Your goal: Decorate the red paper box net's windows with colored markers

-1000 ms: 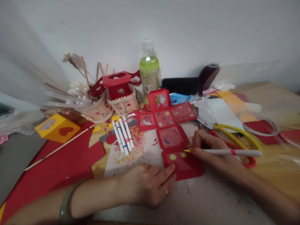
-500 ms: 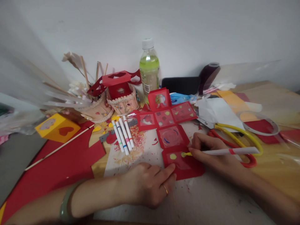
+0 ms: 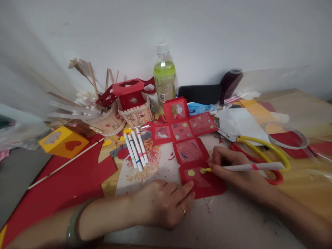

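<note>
A red paper box cut-out (image 3: 217, 185) lies unfolded like a cross, its panels set with clear windows bearing coloured marks. On the lowest panel, two yellow spots show. My right hand (image 3: 230, 169) pinches a white marker (image 3: 238, 167) with a red band; its yellow tip touches the right spot. My left hand (image 3: 166, 204), with a ring and a green bangle, rests its outstretched fingertips on that panel's lower left edge. Its thumb is hidden. Left of the cut-out, several capped white markers (image 3: 136, 150) lie side by side on a stained white sheet (image 3: 158, 159).
Scissors with yellow and red handles (image 3: 261, 148) lie beside my right hand. A green drink bottle (image 3: 164, 76), a black phone (image 3: 199, 94) and decorated pots (image 3: 136, 116) stand at the back. A yellow paper box (image 3: 63, 141) and red paper (image 3: 64, 186) are at left.
The marker and my right hand have shifted very slightly left, tip still on the right yellow spot. My left hand stays put.
</note>
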`<state>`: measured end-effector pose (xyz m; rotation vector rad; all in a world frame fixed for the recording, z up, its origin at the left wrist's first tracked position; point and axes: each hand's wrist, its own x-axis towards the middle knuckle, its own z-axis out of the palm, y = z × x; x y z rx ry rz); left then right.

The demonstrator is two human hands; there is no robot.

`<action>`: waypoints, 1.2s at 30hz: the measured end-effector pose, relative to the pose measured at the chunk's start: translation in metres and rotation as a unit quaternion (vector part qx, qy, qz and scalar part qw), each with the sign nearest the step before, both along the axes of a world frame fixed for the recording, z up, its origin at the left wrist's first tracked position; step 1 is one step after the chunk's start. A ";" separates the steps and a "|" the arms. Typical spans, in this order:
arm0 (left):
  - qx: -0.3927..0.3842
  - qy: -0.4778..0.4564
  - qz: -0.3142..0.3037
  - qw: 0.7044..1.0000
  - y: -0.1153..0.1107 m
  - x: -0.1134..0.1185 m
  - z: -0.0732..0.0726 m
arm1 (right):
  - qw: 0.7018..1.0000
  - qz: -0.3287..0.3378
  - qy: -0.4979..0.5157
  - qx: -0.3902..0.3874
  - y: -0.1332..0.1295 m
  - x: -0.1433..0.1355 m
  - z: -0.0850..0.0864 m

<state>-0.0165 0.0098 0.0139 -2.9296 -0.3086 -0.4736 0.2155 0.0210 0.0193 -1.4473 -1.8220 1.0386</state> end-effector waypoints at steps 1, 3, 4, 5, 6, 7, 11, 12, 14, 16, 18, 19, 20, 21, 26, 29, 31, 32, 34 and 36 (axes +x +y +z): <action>0.000 -0.002 -0.001 1.000 0.000 0.000 0.000 | 1.000 0.004 -0.003 0.001 0.000 0.000 0.000; 0.001 -0.004 -0.002 1.000 0.000 0.000 0.000 | 1.000 0.010 -0.013 0.005 -0.001 0.000 0.000; 0.001 -0.005 -0.003 1.000 0.000 0.000 0.000 | 1.000 0.013 -0.018 0.006 -0.001 0.000 0.000; 0.002 -0.006 -0.004 1.000 0.000 0.000 0.000 | 1.000 0.012 -0.023 0.008 -0.001 0.000 0.000; 0.004 -0.008 -0.003 1.000 0.000 0.000 0.000 | 1.000 0.009 -0.025 0.008 -0.001 0.000 0.000; 0.003 -0.009 -0.002 1.000 0.000 0.000 0.000 | 1.000 0.003 -0.025 0.007 -0.001 0.000 0.000; 0.003 -0.004 -0.001 1.000 0.000 0.000 0.001 | 1.000 -0.025 -0.010 -0.002 0.000 0.000 0.003; 0.004 -0.004 -0.002 1.000 0.000 -0.001 0.000 | 1.000 -0.023 -0.007 -0.002 0.000 0.000 0.004; 0.005 0.000 -0.005 1.000 0.000 -0.001 0.000 | 1.000 -0.012 -0.005 -0.001 0.000 -0.001 0.005; 0.008 0.004 -0.006 1.000 0.000 -0.002 -0.001 | 1.000 0.003 -0.010 -0.003 0.000 -0.001 0.005; 0.011 0.005 -0.004 1.000 0.000 -0.001 -0.002 | 1.000 0.012 -0.018 -0.006 -0.001 -0.001 0.004; 0.011 0.001 -0.002 1.000 0.000 -0.001 -0.002 | 1.000 0.012 -0.021 -0.005 -0.001 -0.001 0.003; 0.011 -0.004 -0.001 1.000 0.000 -0.001 -0.002 | 1.000 0.009 -0.020 -0.003 -0.001 -0.001 0.003; 0.010 -0.008 0.001 1.000 0.000 -0.001 -0.002 | 1.000 0.004 -0.017 -0.003 -0.001 -0.001 0.002; 0.002 0.003 -0.003 1.000 0.000 -0.001 -0.001 | 1.000 -0.002 -0.004 -0.011 -0.001 -0.001 0.004; -0.005 0.003 -0.003 1.000 0.000 -0.001 -0.001 | 1.000 0.003 -0.009 -0.009 -0.001 -0.002 0.005; -0.004 -0.002 0.001 1.000 0.000 -0.001 0.000 | 1.000 -0.006 -0.007 -0.007 0.000 -0.002 0.004; -0.002 -0.004 0.003 1.000 0.000 -0.001 0.000 | 1.000 -0.007 -0.004 -0.007 0.000 -0.001 0.004; 0.002 -0.010 0.003 1.000 0.000 0.000 0.000 | 1.000 -0.002 -0.004 -0.008 0.000 -0.001 0.003; 0.004 -0.012 0.003 1.000 0.000 0.000 0.000 | 1.000 0.008 -0.012 -0.008 0.000 -0.001 0.002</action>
